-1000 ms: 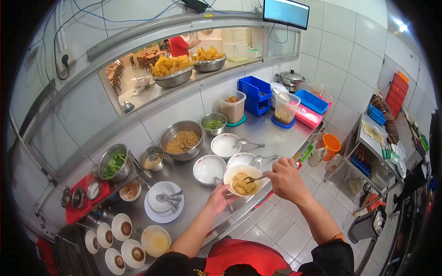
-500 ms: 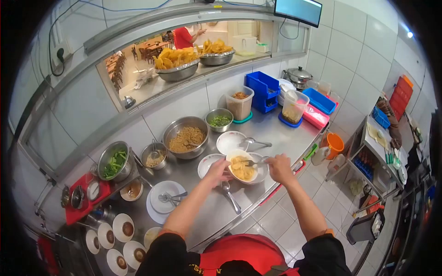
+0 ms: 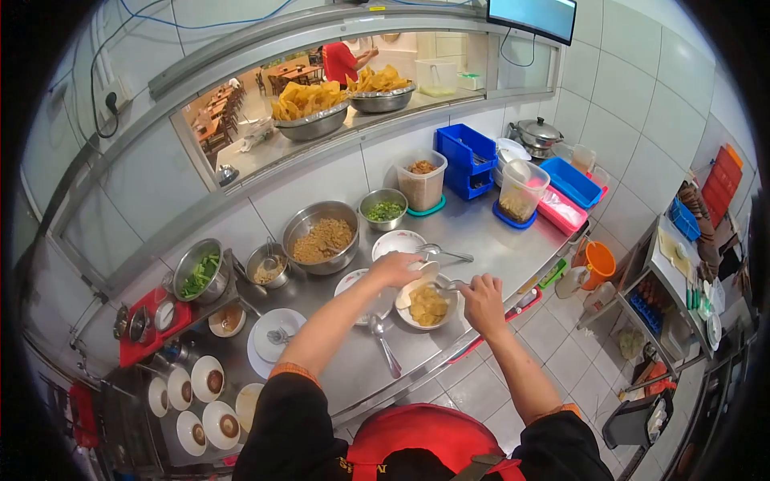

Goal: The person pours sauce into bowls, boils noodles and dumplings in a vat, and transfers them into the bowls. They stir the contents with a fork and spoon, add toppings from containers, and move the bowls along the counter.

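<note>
My left hand [image 3: 396,269] grips the rim of a white bowl [image 3: 407,295], tipped on its side over another white bowl [image 3: 451,311]. Yellowish food pieces [image 3: 427,306] lie in the lower bowl. My right hand [image 3: 484,300] is closed round the handle of a metal spoon [image 3: 451,286], its head reaching into the tipped bowl and partly hidden. Under my left forearm is a white plate [image 3: 350,280], and a larger spoon [image 3: 386,346] lies in front of it. Behind my left hand a patterned plate [image 3: 393,241] stands near a serving spoon [image 3: 446,253].
Along the wall stand a steel bowl of brown crumbly food [image 3: 321,238], chopped greens [image 3: 385,211], a clear tub [image 3: 422,184] and blue bins [image 3: 465,160]. Several sauce bowls [image 3: 220,418] and stacked plates [image 3: 261,353] are at left. The steel counter's front edge [image 3: 417,370] is close to me.
The yellowish food has gone from the upper bowl into the lower one. My left hand has raised and tipped the upper bowl, while my right hand keeps its spoon beside it.
</note>
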`<state>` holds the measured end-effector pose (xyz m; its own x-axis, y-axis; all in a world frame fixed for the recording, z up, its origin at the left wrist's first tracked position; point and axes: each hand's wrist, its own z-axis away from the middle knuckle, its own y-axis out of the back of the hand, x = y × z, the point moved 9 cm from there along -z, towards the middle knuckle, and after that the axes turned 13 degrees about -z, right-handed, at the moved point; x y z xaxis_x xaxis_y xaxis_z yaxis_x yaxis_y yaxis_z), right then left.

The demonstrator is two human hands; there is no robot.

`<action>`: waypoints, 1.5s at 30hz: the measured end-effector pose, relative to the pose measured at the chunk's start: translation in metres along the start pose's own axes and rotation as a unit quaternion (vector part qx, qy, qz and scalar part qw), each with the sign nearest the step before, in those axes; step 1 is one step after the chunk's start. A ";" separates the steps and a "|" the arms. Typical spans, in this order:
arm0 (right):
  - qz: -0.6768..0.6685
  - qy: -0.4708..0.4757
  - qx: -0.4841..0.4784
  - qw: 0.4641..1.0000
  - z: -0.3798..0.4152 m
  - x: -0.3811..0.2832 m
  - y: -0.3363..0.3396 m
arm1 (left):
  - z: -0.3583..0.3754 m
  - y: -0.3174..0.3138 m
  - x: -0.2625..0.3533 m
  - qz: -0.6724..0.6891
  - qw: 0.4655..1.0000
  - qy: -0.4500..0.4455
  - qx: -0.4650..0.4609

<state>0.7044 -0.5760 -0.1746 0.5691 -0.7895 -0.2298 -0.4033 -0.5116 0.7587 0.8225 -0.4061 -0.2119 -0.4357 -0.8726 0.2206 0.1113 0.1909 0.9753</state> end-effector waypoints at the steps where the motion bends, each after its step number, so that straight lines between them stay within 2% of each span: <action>1: -0.026 0.005 0.028 0.999 0.000 0.002 0.005 | -0.002 0.007 0.004 0.001 1.000 -0.011 -0.017; 2: -0.038 0.002 0.031 0.999 0.004 0.008 -0.002 | -0.003 0.011 0.006 0.002 0.999 -0.022 -0.034; 3: -0.050 -0.001 0.035 0.998 0.008 0.017 -0.015 | -0.005 0.010 0.002 0.019 0.997 0.000 -0.072; 6: -0.082 -0.008 0.032 0.996 0.033 0.027 -0.020 | -0.004 0.026 -0.005 0.079 0.991 0.044 -0.099; 7: -0.092 -0.005 0.029 0.995 0.035 0.029 -0.020 | -0.013 0.024 -0.017 0.076 0.997 0.001 -0.003; 10: -0.039 -0.076 -0.023 0.996 0.031 0.031 -0.026 | 0.003 0.018 -0.043 0.191 0.976 0.102 -0.015; 11: -0.042 -0.059 -0.011 0.997 0.026 0.023 -0.031 | 0.012 0.013 -0.049 0.180 0.975 0.128 0.005; 13: -0.047 -0.055 -0.071 0.995 0.023 0.010 -0.043 | 0.024 0.016 -0.065 0.148 0.972 0.173 0.050; 16: -0.022 -0.076 -0.088 0.993 0.008 0.019 -0.051 | 0.062 0.026 -0.076 0.206 0.940 0.252 0.102; 17: -0.012 -0.092 -0.095 0.991 0.016 0.021 -0.054 | 0.073 0.022 -0.078 0.281 0.921 0.238 0.126; 20: -0.061 -0.118 -0.140 0.981 0.019 0.015 -0.069 | 0.119 0.002 -0.076 0.529 0.779 0.311 0.129; 24: -0.008 -0.131 -0.183 0.974 0.022 0.028 -0.085 | 0.178 -0.045 -0.068 0.729 0.624 0.247 0.133; 26: 0.002 -0.108 -0.190 0.976 0.026 0.016 -0.086 | 0.230 -0.036 -0.039 0.756 0.577 0.262 0.165; 29: 0.071 -0.112 -0.148 0.980 0.004 -0.002 -0.047 | 0.320 -0.069 -0.037 0.784 0.529 0.259 0.197; 30: 0.069 -0.123 -0.169 0.975 0.005 -0.003 -0.053 | 0.356 -0.070 -0.028 0.791 0.516 0.251 0.215; 32: 0.059 -0.140 -0.218 0.964 0.011 0.002 -0.083 | 0.433 -0.075 -0.008 0.799 0.518 0.242 0.188; 34: 0.070 -0.051 -0.157 0.984 0.029 0.030 -0.114 | 0.520 -0.116 0.000 0.804 0.471 0.274 0.238; 35: 0.133 -0.129 -0.208 0.960 0.021 0.012 -0.097 | 0.569 -0.122 -0.004 0.799 0.443 0.293 0.283; 36: 0.125 -0.143 -0.187 0.964 0.021 0.033 -0.113 | 0.620 -0.125 -0.006 0.782 0.442 0.317 0.304; 37: 0.067 -0.064 -0.067 0.993 0.019 0.021 -0.103 | 0.665 -0.132 0.001 0.771 0.432 0.340 0.321; 38: 0.144 -0.007 -0.118 0.982 0.022 0.051 -0.136 | 0.702 -0.142 0.013 0.765 0.417 0.358 0.336; 39: 0.223 -0.065 -0.128 0.964 0.022 0.056 -0.135 | 0.744 -0.155 0.018 0.757 0.377 0.391 0.364; 40: 0.239 -0.057 -0.198 0.949 0.019 0.063 -0.146 | 0.784 -0.157 0.023 0.730 0.358 0.423 0.399; 41: 0.239 -0.069 -0.140 0.959 0.014 0.046 -0.124 | 0.819 -0.151 0.022 0.702 0.348 0.451 0.427; 42: 0.291 -0.092 -0.143 0.941 0.003 0.019 -0.099 | 0.848 -0.148 0.023 0.677 0.336 0.480 0.446; 44: 0.344 0.042 0.024 0.938 -0.007 -0.045 -0.057 | 0.894 -0.133 0.009 0.629 0.334 0.491 0.502; 45: 0.319 0.099 0.079 0.939 -0.008 -0.082 -0.048 | 0.914 -0.129 -0.006 0.609 0.330 0.496 0.524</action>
<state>0.6825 -0.4838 -0.1876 0.2919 -0.8815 0.3712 -0.7995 -0.0118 0.6006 -0.0056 -0.0151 -0.3259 -0.0728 0.5189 0.8517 -0.9321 0.2683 -0.2432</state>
